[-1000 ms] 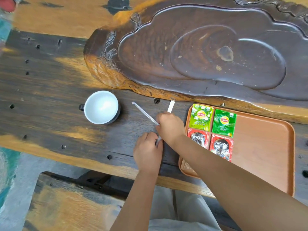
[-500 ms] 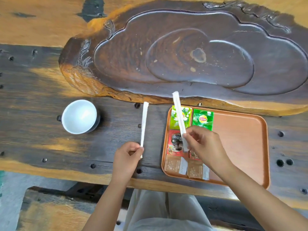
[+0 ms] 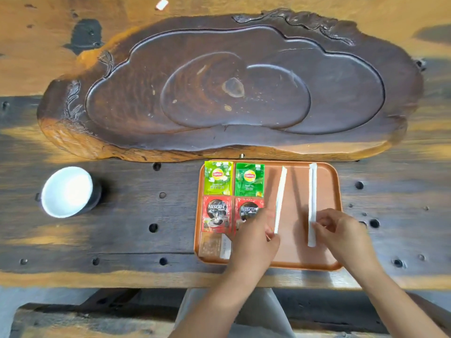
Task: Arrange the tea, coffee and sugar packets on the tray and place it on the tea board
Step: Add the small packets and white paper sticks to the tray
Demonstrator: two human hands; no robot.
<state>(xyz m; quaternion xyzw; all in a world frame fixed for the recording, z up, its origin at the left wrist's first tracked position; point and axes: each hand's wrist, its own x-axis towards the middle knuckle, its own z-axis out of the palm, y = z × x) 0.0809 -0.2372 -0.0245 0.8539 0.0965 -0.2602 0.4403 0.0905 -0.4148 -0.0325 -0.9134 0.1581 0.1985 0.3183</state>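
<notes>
head view. tray [image 3: 324,262] sits on the table [image 3: 136,240], its far edge just beside the near rim of the tea board [image 3: 219,140]; not on the board. at the tray's left: two green lipton tea packets [image 3: 218,178] [image 3: 249,179] side by side along the far edge, two red nescafe coffee packets [image 3: 216,214] [image 3: 246,208] in a row just near of them, and a brown packet [image 3: 214,245] at the near left corner.

my left hand [image 3: 253,242] covers the near part of the right coffee packet; its fingertips are pinched on the near end of a white sugar stick [image 3: 280,198], which runs toward the far edge, leaning slightly right. my right hand [image 3: 344,235] pinches the second sugar stick [image 3: 312,203] near its near end, fingers closed on it; that stick lies almost straight near to far, right of the first, the two well apart. whether either stick rests flat on the tray i cannot tell.

white cup [image 3: 67,191] stands on the table well left of the tray. a small white scrap [image 3: 161,4] lies far off, beyond the board.
</notes>
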